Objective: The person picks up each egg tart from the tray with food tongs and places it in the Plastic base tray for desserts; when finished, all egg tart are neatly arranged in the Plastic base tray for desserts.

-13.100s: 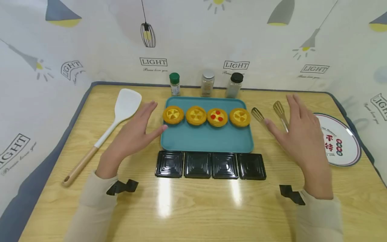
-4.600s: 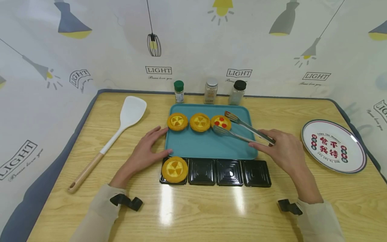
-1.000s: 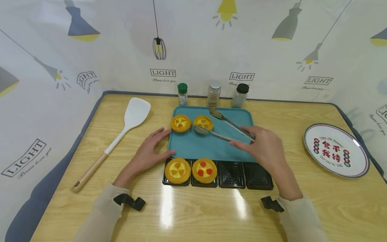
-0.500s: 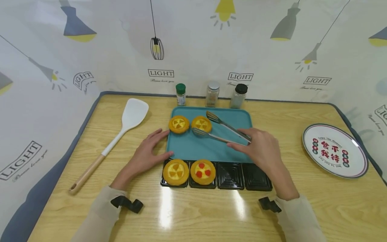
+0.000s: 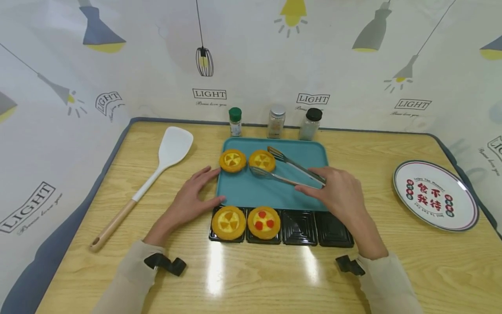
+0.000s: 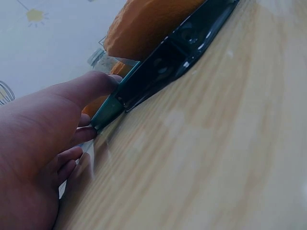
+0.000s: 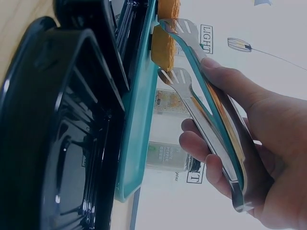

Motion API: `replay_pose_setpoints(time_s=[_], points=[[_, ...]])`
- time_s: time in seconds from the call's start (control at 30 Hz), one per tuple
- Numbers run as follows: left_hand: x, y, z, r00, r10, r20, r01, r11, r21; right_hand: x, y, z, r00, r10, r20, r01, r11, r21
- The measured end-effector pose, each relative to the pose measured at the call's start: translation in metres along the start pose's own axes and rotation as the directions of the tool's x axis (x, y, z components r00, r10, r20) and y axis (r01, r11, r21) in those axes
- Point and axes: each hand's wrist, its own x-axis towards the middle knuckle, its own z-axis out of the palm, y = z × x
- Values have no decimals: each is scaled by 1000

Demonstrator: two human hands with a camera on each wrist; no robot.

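Note:
My right hand (image 5: 339, 189) grips metal tongs (image 5: 292, 162), also held in the right wrist view (image 7: 223, 112). The tongs' spread tips stand on either side of an egg tart (image 5: 262, 160) on the blue tray (image 5: 270, 194); contact cannot be told. A second tart (image 5: 232, 161) lies left of it on the tray. The thumb and fingers of my left hand (image 5: 194, 196) touch the tray's left edge. In front, one tart (image 5: 228, 223) and a red-dotted tart (image 5: 264, 223) sit in the two left black square trays. Two black trays (image 5: 300, 227) to their right hold nothing.
Behind the tray stand a green-capped jar (image 5: 235, 122), a silver-capped jar (image 5: 276, 122) and a black-capped jar (image 5: 311, 124). A white spatula (image 5: 172, 148) with a wooden handle lies at left. A printed plate (image 5: 436, 195) lies at right on the wooden table (image 5: 274, 279).
The tongs were picked up from the table. Two tarts, the last one red-dotted, moved from the blue tray into black trays. The tongs have since shifted left and lowered slightly at another tart.

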Motion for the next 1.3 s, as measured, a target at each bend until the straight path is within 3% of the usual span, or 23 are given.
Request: replay_pose_setpoints(time_s=[0.37, 0.9, 1.17, 1.3], points=[[1, -1, 0, 1000, 5, -5, -5, 1000, 3, 0, 1, 0, 1000, -23, -20, 23, 1000, -4], [0, -2, 1, 1000, 9, -11, -9, 1000, 4, -2, 1, -8, 988, -79, -132, 79, 997, -10], [0, -1, 0, 1000, 20, 2, -20, 1000, 3, -26, 13, -34, 982, -54, -183, 69, 995, 79], [0, 0, -3, 1000, 15, 1, -15, 1000, 8, -44, 25, -49, 970, -109, -217, 128, 989, 73]])
